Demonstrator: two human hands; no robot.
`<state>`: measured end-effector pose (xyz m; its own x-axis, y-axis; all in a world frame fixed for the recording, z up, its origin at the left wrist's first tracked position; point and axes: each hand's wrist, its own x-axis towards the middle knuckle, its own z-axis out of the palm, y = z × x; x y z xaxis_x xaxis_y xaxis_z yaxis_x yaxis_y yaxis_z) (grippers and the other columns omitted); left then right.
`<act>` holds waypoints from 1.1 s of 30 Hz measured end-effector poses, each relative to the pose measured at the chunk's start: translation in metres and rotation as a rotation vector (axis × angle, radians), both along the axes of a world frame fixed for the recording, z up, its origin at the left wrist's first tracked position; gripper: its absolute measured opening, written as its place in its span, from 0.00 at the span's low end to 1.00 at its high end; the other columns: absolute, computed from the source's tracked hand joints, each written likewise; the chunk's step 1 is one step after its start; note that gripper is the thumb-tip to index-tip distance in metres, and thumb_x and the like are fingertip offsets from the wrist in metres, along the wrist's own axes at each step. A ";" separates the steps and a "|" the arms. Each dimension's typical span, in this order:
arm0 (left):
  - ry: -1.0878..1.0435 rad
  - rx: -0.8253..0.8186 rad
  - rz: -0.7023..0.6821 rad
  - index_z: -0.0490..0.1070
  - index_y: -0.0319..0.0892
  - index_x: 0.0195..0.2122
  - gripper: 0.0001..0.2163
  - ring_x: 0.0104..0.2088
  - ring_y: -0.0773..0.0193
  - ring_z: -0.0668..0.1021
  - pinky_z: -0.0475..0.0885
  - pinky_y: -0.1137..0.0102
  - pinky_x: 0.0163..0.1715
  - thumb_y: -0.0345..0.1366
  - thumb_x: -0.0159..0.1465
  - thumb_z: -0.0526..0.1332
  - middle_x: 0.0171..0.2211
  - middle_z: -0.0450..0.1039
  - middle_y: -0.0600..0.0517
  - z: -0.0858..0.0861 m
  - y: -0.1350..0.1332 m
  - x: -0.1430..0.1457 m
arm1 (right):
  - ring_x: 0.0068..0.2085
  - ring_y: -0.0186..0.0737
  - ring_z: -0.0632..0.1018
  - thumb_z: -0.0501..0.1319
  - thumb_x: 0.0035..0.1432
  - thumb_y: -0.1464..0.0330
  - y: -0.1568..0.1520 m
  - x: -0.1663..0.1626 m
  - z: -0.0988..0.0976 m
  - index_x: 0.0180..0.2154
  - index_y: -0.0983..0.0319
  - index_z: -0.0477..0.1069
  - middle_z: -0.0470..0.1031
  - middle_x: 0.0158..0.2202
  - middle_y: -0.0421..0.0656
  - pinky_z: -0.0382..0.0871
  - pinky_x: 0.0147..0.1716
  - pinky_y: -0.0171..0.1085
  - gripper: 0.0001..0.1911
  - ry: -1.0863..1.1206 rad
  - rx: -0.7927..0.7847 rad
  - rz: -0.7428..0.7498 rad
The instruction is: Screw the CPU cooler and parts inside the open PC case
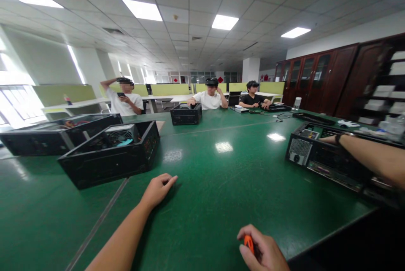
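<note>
My left hand [160,190] rests on the green tabletop [202,203], palm down. Its thumb points out to the right, apart from the loosely bent fingers, and I see nothing held in it. Ahead and to its left stands an open black computer case [107,163], with a power supply fan and a light blue item inside. Low in the view, my right hand [264,250] is closed around a small orange tool handle [249,244]. Most of that tool is hidden by the palm and fingers, so its kind does not show.
Another open case [41,138] lies at the far left. On the right, a co-worker's arm [370,153] reaches into an open computer case [325,159]. Three people sit across the table, one with a hand on a black case [186,115]. A dark edge [354,245] borders the lower right.
</note>
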<state>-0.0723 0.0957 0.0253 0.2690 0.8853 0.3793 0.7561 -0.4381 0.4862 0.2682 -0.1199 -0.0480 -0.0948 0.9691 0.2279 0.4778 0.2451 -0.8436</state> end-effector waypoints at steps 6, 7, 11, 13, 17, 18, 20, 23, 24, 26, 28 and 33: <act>0.008 0.014 0.068 0.64 0.42 0.14 0.28 0.21 0.66 0.66 0.59 0.70 0.26 0.61 0.60 0.58 0.16 0.59 0.57 -0.001 -0.003 0.000 | 0.24 0.33 0.64 0.56 0.63 0.55 -0.002 0.000 0.003 0.42 0.60 0.73 0.59 0.23 0.34 0.55 0.26 0.33 0.17 0.015 0.046 0.015; 0.006 0.020 0.074 0.63 0.42 0.14 0.28 0.21 0.66 0.65 0.58 0.70 0.26 0.61 0.59 0.58 0.15 0.58 0.57 -0.001 -0.003 -0.001 | 0.24 0.33 0.64 0.56 0.63 0.55 -0.002 0.000 0.003 0.41 0.60 0.72 0.60 0.23 0.34 0.55 0.26 0.33 0.16 0.002 0.060 0.011; -0.009 0.061 0.103 0.61 0.42 0.13 0.28 0.21 0.67 0.63 0.57 0.70 0.26 0.61 0.60 0.57 0.16 0.57 0.57 0.000 -0.003 -0.001 | 0.24 0.33 0.64 0.56 0.63 0.56 -0.002 -0.001 0.001 0.41 0.59 0.72 0.60 0.23 0.34 0.55 0.26 0.33 0.15 -0.023 0.076 0.012; -0.016 0.079 0.117 0.59 0.42 0.14 0.28 0.21 0.67 0.62 0.57 0.70 0.26 0.60 0.60 0.56 0.16 0.55 0.57 0.001 -0.003 -0.002 | 0.24 0.33 0.64 0.56 0.63 0.57 -0.002 -0.001 0.001 0.41 0.59 0.72 0.60 0.23 0.34 0.55 0.26 0.33 0.14 -0.024 0.075 0.012; -0.013 0.082 0.124 0.57 0.42 0.13 0.29 0.21 0.68 0.61 0.56 0.70 0.26 0.60 0.60 0.55 0.15 0.53 0.57 -0.001 -0.002 -0.003 | 0.24 0.33 0.64 0.57 0.62 0.59 -0.002 -0.001 0.002 0.41 0.59 0.72 0.60 0.23 0.34 0.56 0.26 0.32 0.13 -0.037 0.082 0.011; -0.010 0.078 0.122 0.57 0.43 0.13 0.29 0.20 0.68 0.61 0.56 0.70 0.26 0.60 0.59 0.55 0.15 0.53 0.57 -0.001 -0.002 -0.003 | 0.24 0.33 0.64 0.57 0.62 0.59 -0.003 -0.001 0.002 0.41 0.59 0.72 0.60 0.23 0.34 0.55 0.26 0.32 0.13 -0.039 0.081 0.012; -0.004 0.072 0.118 0.56 0.43 0.13 0.29 0.20 0.68 0.60 0.56 0.70 0.25 0.61 0.59 0.56 0.15 0.52 0.57 -0.002 -0.001 -0.002 | 0.23 0.33 0.63 0.57 0.62 0.59 -0.003 -0.002 0.002 0.41 0.59 0.72 0.59 0.23 0.34 0.55 0.25 0.32 0.13 -0.044 0.081 0.009; 0.000 0.068 0.117 0.56 0.43 0.13 0.29 0.20 0.68 0.60 0.56 0.70 0.25 0.61 0.59 0.56 0.16 0.52 0.57 -0.003 -0.001 -0.002 | 0.23 0.33 0.63 0.57 0.62 0.59 -0.004 -0.002 0.002 0.41 0.59 0.72 0.59 0.23 0.34 0.55 0.25 0.32 0.13 -0.050 0.083 0.002; 0.001 0.067 0.118 0.56 0.43 0.13 0.29 0.20 0.68 0.60 0.55 0.70 0.25 0.61 0.59 0.55 0.16 0.51 0.57 -0.003 -0.001 -0.001 | 0.23 0.33 0.64 0.57 0.62 0.59 -0.004 -0.002 0.002 0.41 0.59 0.72 0.59 0.23 0.34 0.55 0.25 0.32 0.12 -0.052 0.079 0.004; 0.001 0.065 0.119 0.56 0.43 0.13 0.29 0.20 0.68 0.60 0.55 0.70 0.25 0.61 0.59 0.55 0.16 0.51 0.57 -0.002 -0.001 -0.001 | 0.23 0.33 0.64 0.57 0.62 0.59 -0.004 -0.003 0.002 0.41 0.59 0.72 0.60 0.23 0.34 0.54 0.25 0.32 0.13 -0.057 0.071 0.011; -0.001 0.067 0.119 0.56 0.43 0.13 0.29 0.20 0.68 0.60 0.55 0.70 0.25 0.61 0.59 0.56 0.16 0.51 0.57 -0.002 -0.001 -0.001 | 0.23 0.33 0.64 0.57 0.62 0.59 -0.004 -0.003 0.001 0.41 0.59 0.72 0.60 0.23 0.34 0.55 0.25 0.32 0.13 -0.072 0.076 0.008; -0.016 0.082 0.119 0.55 0.43 0.13 0.28 0.19 0.68 0.60 0.55 0.70 0.25 0.60 0.58 0.56 0.15 0.51 0.57 -0.001 -0.002 0.000 | 0.23 0.33 0.66 0.57 0.62 0.59 -0.003 -0.003 -0.001 0.42 0.58 0.72 0.63 0.23 0.34 0.57 0.26 0.32 0.12 -0.107 0.110 -0.006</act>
<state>-0.0728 0.0936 0.0241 0.1571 0.8763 0.4555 0.7975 -0.3846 0.4649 0.2655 -0.1225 -0.0492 -0.1187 0.9396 0.3211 0.5654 0.3298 -0.7560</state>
